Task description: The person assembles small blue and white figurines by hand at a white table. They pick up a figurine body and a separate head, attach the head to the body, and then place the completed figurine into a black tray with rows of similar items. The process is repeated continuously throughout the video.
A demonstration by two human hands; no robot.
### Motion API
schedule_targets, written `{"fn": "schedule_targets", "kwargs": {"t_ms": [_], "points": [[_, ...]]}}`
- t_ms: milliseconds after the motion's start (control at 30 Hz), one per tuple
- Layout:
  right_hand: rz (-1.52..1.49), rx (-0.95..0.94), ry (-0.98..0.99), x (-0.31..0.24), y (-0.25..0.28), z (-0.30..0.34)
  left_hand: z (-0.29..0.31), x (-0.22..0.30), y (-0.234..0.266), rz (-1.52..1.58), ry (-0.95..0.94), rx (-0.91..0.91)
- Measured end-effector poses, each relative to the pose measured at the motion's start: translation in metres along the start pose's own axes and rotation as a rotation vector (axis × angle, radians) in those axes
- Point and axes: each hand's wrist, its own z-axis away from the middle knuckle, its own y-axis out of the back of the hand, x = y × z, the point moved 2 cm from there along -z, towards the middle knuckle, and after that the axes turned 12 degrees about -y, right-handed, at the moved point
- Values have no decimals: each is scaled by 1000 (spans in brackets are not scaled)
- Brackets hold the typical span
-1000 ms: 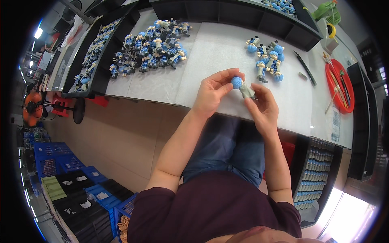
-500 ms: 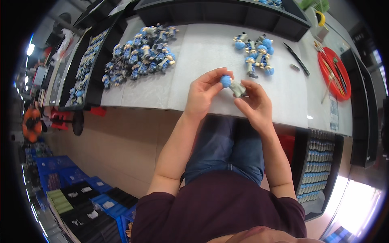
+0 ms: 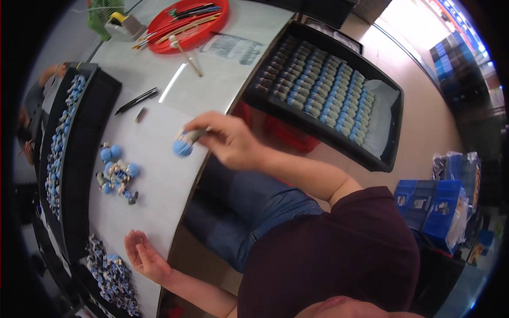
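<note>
In my right hand (image 3: 227,139) a small figurine (image 3: 183,147) with a round blue head and a grey body is pinched between thumb and fingers. It is held over the table's front edge. My left hand (image 3: 146,258) rests low over the white table (image 3: 159,180), its fingers loosely apart and nothing in them. A small cluster of blue-headed figurines (image 3: 117,172) lies on the tabletop between the two hands. Beyond my left hand, a big heap of blue and dark figurines (image 3: 114,278) is spread out.
A black crate (image 3: 389,143) with rows of grey-and-blue figurines stands off the table's edge. A red plate (image 3: 188,26) carries brushes and tools. A black pen (image 3: 137,101) lies near a long dark bin (image 3: 87,143) of figurines. Another person's hand (image 3: 54,72) is behind that bin.
The view has swung to the right, toward the crate of figurines. My left hand has let go of the figurine and come away. My right hand alone now holds it.
</note>
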Motion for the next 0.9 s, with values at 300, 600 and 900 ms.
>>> {"fn": "schedule_targets", "kwargs": {"t_ms": [300, 600, 900], "points": [[660, 1192, -137, 59, 393, 86, -1, 4, -3, -192, 45, 60], [1179, 1359, -631, 118, 556, 155, -4, 5, -12, -304, 83, 169], [1211, 1169, -805, 142, 577, 152, -5, 4, -10, -323, 89, 190]]}}
